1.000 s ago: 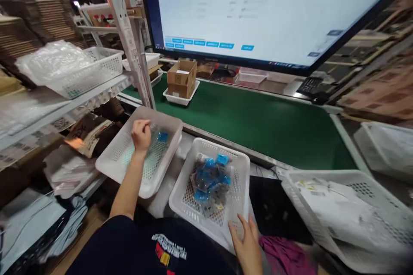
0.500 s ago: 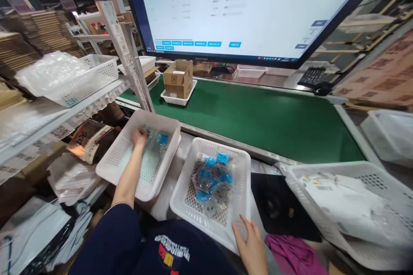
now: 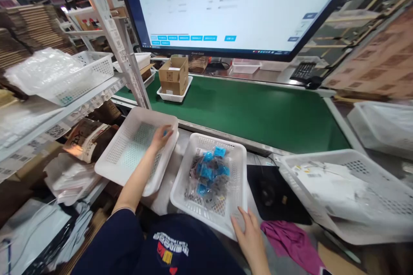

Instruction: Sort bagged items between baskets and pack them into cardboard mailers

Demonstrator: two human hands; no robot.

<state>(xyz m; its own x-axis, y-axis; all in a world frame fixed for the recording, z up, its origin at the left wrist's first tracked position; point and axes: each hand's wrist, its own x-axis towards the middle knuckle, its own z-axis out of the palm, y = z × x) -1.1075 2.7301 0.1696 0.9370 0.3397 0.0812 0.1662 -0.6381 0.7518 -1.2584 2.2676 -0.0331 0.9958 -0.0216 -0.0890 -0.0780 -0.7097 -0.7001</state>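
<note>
At the left, my left hand (image 3: 161,137) reaches into a white plastic basket (image 3: 111,146), near its right wall. Its fingers are closed on a small clear packet with a blue label (image 3: 165,132), mostly hidden by the hand. My right hand (image 3: 251,236) grips the near right corner of the middle white basket (image 3: 185,208), with the thumb on the inner side and the fingers over the rim. In that basket lies a pile of clear packets with blue labels (image 3: 206,174) and dark contents that I cannot make out.
A monitor (image 3: 206,13) hangs over a green conveyor belt (image 3: 258,105). A cardboard box (image 3: 173,76) stands on it in a small tray. To the right are a black mouse pad (image 3: 284,197), a purple cloth (image 3: 292,242) and a basket of white packages (image 3: 355,236). Shelving (image 3: 112,84) borders the left.
My left hand has moved right across its basket and closed on the blue-labelled packet. My right hand keeps its place on the middle basket's corner. The whole view has shifted slightly.
</note>
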